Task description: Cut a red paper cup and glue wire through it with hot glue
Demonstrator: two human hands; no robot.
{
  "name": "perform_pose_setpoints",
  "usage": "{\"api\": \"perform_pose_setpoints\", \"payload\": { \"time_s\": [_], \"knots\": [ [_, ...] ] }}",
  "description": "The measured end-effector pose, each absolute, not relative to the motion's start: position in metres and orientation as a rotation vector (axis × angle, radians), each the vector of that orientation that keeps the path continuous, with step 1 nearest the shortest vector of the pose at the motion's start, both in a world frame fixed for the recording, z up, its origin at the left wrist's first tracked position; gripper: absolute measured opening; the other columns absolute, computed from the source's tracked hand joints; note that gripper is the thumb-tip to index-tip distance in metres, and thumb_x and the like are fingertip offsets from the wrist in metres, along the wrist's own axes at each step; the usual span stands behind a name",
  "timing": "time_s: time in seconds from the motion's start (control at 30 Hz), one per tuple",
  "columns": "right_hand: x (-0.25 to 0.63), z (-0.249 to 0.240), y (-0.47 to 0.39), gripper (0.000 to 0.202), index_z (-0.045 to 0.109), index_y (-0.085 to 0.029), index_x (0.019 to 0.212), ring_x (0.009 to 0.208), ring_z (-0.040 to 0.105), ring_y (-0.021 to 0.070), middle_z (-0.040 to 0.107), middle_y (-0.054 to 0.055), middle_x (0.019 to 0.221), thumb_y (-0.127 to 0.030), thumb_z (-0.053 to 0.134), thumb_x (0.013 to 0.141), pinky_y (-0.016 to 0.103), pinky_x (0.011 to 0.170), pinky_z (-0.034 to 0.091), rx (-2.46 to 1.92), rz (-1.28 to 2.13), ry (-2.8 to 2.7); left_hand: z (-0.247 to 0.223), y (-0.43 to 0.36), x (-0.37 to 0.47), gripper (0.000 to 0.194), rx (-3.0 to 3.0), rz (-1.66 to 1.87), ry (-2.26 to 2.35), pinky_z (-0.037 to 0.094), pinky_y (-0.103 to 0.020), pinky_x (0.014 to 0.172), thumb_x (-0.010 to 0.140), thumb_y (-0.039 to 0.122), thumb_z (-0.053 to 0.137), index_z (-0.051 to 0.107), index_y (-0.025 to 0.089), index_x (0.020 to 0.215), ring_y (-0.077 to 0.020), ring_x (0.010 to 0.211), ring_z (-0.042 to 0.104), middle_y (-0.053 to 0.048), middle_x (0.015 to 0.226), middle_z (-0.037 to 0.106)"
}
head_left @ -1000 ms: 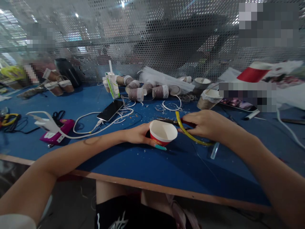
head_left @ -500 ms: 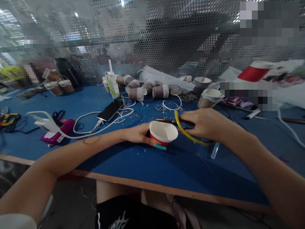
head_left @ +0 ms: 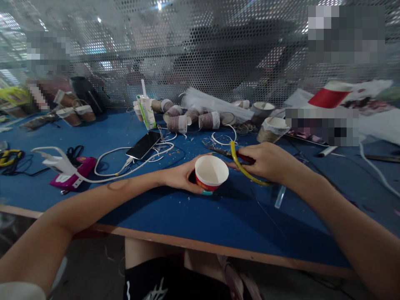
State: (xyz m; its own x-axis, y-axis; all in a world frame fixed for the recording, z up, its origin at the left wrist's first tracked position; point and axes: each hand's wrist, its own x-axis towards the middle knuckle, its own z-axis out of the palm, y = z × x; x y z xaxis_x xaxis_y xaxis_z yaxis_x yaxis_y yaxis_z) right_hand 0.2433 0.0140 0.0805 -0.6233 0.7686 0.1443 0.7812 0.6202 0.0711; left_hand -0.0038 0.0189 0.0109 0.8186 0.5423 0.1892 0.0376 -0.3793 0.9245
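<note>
My left hand (head_left: 184, 177) is wrapped round a red paper cup (head_left: 211, 171) with a white inside, which stands close to upright just over or on the table. The cup's mouth faces up and looks round, with nothing visible in it. Just right of the cup, my right hand (head_left: 261, 162) grips scissors (head_left: 245, 157) by their dark red handles, the dark blades pointing left behind the cup's rim. A curved yellow strip (head_left: 248, 177) loops past the scissors and under my right hand; whether my fingers hold it I cannot tell.
On the blue table (head_left: 175, 212) lie a phone (head_left: 143, 145) on a white cable and a purple power strip (head_left: 75, 173). Behind stand several twine-wrapped cups (head_left: 177, 123), a drink carton (head_left: 146, 112) and a bundle of clear strips (head_left: 215, 104). A clear tube (head_left: 280, 197) lies near my right wrist.
The cup's rim, pressed into an oval before, is now rounder, and the cup sits slightly further left and more upright. The scissors have shifted a little, their blades now showing more behind the cup.
</note>
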Motion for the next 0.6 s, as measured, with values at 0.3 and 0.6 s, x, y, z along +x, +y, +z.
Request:
{"api": "perform_pose_setpoints", "payload": {
  "time_s": [0.3, 0.6],
  "knots": [
    [0.251, 0.085, 0.008, 0.036, 0.051, -0.020, 0.067, 0.053, 0.047, 0.0154, 0.060, 0.006, 0.062, -0.052, 0.043, 0.082, 0.026, 0.051, 0.026, -1.271, -0.247, -2.736, 0.007, 0.020, 0.001, 0.090, 1.912, 0.689, 0.515, 0.032, -0.050, 0.112, 0.059, 0.034, 0.084, 0.038, 0.015, 0.134, -0.0327, 0.130, 0.044, -0.018, 0.136, 0.047],
    [0.243, 0.095, 0.000, 0.031, 0.053, -0.020, 0.065, 0.056, 0.052, 0.0173, 0.064, 0.007, 0.065, -0.046, 0.045, 0.080, 0.026, 0.050, 0.025, -1.432, -0.288, -2.802, 0.006, 0.021, 0.001, 0.077, 1.930, 0.664, 0.450, 0.034, -0.046, 0.111, 0.063, 0.028, 0.081, 0.044, 0.015, 0.130, -0.0305, 0.131, 0.044, -0.017, 0.134, 0.052]
  ]
}}
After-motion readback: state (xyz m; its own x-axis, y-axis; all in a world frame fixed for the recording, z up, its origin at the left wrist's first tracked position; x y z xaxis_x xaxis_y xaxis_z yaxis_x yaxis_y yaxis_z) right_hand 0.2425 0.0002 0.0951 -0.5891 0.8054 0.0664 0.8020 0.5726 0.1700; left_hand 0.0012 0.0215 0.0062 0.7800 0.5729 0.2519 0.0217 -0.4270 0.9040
